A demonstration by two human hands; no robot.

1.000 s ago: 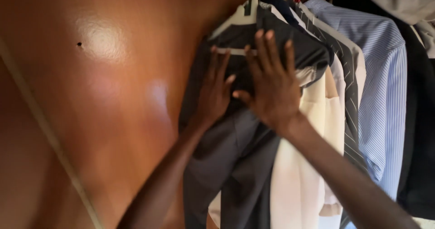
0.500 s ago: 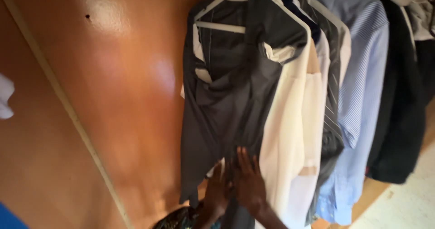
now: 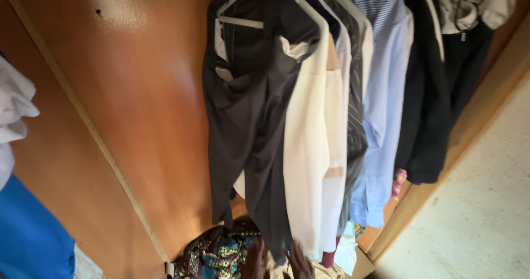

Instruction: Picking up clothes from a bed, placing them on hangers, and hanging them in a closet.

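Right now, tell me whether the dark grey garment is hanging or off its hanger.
Hanging: the dark grey garment drapes from a white hanger at the top, beside the cream shirt.

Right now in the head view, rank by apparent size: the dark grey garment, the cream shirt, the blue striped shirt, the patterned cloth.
1. dark grey garment
2. cream shirt and blue striped shirt: look alike in visible area, both partly hidden, so unranked
3. patterned cloth, partly cut off at the frame's bottom edge
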